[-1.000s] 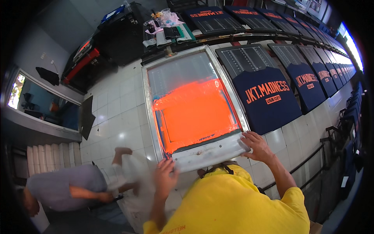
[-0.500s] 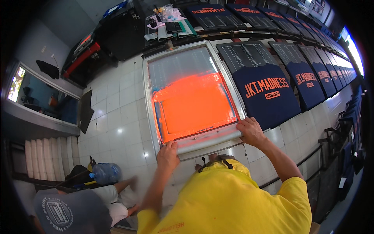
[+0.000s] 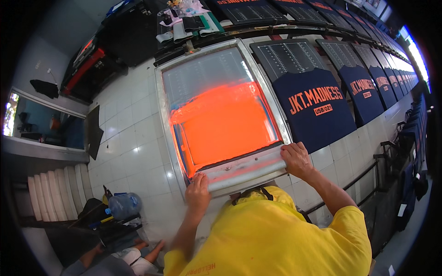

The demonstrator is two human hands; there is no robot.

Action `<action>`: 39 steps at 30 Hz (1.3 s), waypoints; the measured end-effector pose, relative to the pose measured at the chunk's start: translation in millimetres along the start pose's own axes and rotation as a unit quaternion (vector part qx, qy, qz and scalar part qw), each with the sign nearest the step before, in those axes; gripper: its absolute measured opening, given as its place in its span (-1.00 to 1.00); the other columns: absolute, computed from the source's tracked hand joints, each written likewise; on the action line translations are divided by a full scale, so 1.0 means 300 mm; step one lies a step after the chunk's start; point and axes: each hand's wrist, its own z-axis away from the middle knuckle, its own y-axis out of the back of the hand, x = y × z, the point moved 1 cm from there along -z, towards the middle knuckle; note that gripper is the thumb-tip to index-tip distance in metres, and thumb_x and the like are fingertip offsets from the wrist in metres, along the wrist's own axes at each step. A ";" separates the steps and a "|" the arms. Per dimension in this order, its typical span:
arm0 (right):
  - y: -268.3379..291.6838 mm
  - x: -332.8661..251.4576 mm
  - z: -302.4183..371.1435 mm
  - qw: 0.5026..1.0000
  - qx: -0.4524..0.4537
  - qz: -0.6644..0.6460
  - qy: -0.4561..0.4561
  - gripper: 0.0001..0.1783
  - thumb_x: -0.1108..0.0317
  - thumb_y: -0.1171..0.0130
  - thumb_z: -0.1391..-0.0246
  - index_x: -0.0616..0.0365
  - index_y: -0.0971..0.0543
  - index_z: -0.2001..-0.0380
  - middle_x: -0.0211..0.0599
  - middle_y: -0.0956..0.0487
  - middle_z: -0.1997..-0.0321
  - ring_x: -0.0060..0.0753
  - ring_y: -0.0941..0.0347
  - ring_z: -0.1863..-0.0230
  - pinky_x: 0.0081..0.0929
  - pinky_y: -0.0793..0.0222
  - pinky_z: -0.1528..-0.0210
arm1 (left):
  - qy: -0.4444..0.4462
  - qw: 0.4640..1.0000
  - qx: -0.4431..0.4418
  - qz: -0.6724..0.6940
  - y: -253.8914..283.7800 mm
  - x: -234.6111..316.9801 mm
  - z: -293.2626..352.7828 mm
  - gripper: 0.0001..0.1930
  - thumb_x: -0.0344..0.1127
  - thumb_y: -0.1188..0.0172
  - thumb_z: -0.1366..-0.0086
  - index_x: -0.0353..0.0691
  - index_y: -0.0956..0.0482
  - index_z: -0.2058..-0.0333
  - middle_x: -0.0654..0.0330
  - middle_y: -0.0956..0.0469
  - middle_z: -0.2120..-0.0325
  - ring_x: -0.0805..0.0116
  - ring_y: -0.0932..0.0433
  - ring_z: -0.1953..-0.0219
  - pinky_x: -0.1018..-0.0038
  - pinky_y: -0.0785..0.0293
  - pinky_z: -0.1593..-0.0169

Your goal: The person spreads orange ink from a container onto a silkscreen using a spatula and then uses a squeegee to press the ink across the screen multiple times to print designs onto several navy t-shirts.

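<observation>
A whitish squeegee with a dark blade edge lies across the near end of a metal-framed printing screen. My left hand closes over the squeegee's left end, and my right hand grips its right end. Bright orange ink covers the near and middle mesh. Farther up, the grey mesh shows a pale ruled board beneath. What lies under the ink is hidden.
To the right, navy fabric with orange print lies on a board, the first of a long row. Another row runs behind. Cloths and tools sit beyond the screen. A water jug and a person's legs are at lower left.
The view has shifted slightly, so the screen sits a little farther left and up. Both hands stay on the squeegee at the near end. The person at lower left has moved lower.
</observation>
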 end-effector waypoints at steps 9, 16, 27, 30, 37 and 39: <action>-0.072 0.171 -0.286 1.000 -0.003 -0.008 0.021 -0.76 0.54 -0.17 0.29 0.18 -0.50 0.41 -0.26 -0.54 0.32 -0.21 -0.48 0.24 -0.25 -0.28 0.12 | 0.018 1.000 -0.018 -0.017 -0.059 -0.143 -0.258 -0.62 -0.62 -0.17 0.09 -0.26 -0.58 0.21 0.11 -0.59 0.13 0.10 -0.65 0.15 0.30 -0.61 0.16; -0.125 0.300 -0.531 0.999 -0.042 0.009 0.008 -0.64 0.34 -0.46 0.39 0.14 -0.52 0.45 -0.30 -0.54 0.40 -0.23 -0.49 0.24 -0.26 -0.29 0.13 | 0.023 0.999 -0.041 -0.023 -0.094 -0.252 -0.494 -0.57 -0.58 -0.26 0.11 -0.22 -0.57 0.15 0.14 -0.59 0.15 0.08 -0.63 0.26 0.27 -0.60 0.18; -0.107 0.355 -0.701 0.998 -0.056 0.014 -0.012 -0.76 0.40 -0.40 0.40 0.09 -0.58 0.53 -0.27 -0.58 0.48 -0.13 -0.54 0.28 -0.19 -0.32 0.11 | 0.086 0.987 -0.135 -0.009 -0.048 -0.347 -0.696 -0.69 -0.57 -0.21 0.07 -0.20 -0.64 0.27 0.04 -0.62 0.34 -0.01 -0.62 0.24 0.15 -0.56 0.14; -0.036 0.268 -0.619 0.999 -0.022 -0.022 0.004 -0.75 0.46 -0.36 0.43 0.08 -0.56 0.53 -0.30 -0.56 0.47 -0.16 -0.52 0.29 -0.19 -0.30 0.15 | 0.086 0.988 -0.126 0.002 0.036 -0.293 -0.603 -0.69 -0.58 -0.20 0.02 -0.24 -0.62 0.23 0.05 -0.61 0.30 -0.01 -0.61 0.21 0.15 -0.56 0.13; 0.015 0.034 -0.252 0.999 -0.010 -0.045 0.022 -0.69 0.59 -0.23 0.48 0.10 -0.51 0.49 -0.36 -0.53 0.43 -0.23 -0.48 0.33 -0.24 -0.23 0.26 | 0.101 0.988 -0.106 0.046 0.152 -0.120 -0.192 -0.66 -0.60 -0.18 0.02 -0.24 -0.60 0.20 0.13 -0.60 0.16 0.10 -0.60 0.08 0.24 -0.58 0.06; 0.025 -0.021 -0.174 0.999 -0.013 -0.047 0.012 -0.67 0.58 -0.24 0.48 0.10 -0.50 0.47 -0.35 -0.55 0.37 -0.23 -0.48 0.31 -0.24 -0.23 0.25 | 0.094 0.990 -0.101 0.039 0.133 -0.101 -0.094 -0.66 -0.59 -0.18 0.03 -0.24 -0.60 0.20 0.14 -0.60 0.13 0.12 -0.60 0.07 0.27 -0.59 0.06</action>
